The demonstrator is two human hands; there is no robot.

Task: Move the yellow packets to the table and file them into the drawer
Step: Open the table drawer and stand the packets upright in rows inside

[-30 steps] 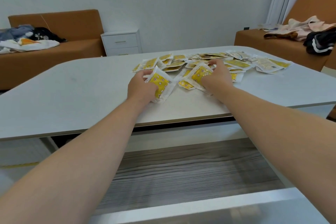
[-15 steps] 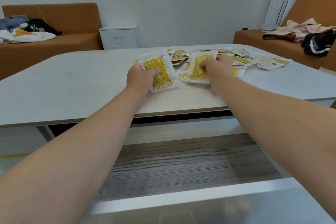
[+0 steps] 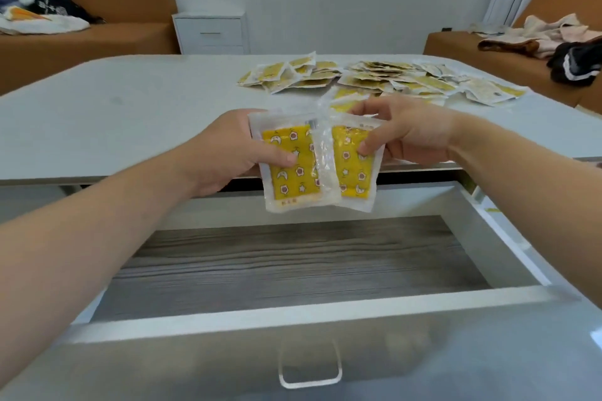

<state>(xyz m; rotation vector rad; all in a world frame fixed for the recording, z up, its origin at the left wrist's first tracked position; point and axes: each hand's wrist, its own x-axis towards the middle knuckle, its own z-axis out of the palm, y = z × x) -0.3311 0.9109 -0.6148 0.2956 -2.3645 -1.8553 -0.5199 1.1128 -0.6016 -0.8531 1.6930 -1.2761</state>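
Observation:
My left hand (image 3: 224, 153) grips a yellow packet (image 3: 293, 169) with stars and moons, held upright over the table's front edge. My right hand (image 3: 407, 133) pinches a second yellow packet (image 3: 353, 172) beside it; the two overlap in the middle. Both hang above the back of the open drawer (image 3: 293, 270), whose grey wood-grain bottom holds nothing. Several more yellow packets (image 3: 374, 78) lie spread across the far part of the white table (image 3: 130, 114).
The drawer's white front (image 3: 309, 316) with a clear handle (image 3: 309, 371) is nearest me. Orange sofas with heaped clothes stand at far left (image 3: 49, 16) and far right (image 3: 553, 42). A white nightstand (image 3: 211, 31) sits against the wall.
Both hands have lifted one packet each off the table and drawn them back toward me, from the pile to the table's front edge over the drawer.

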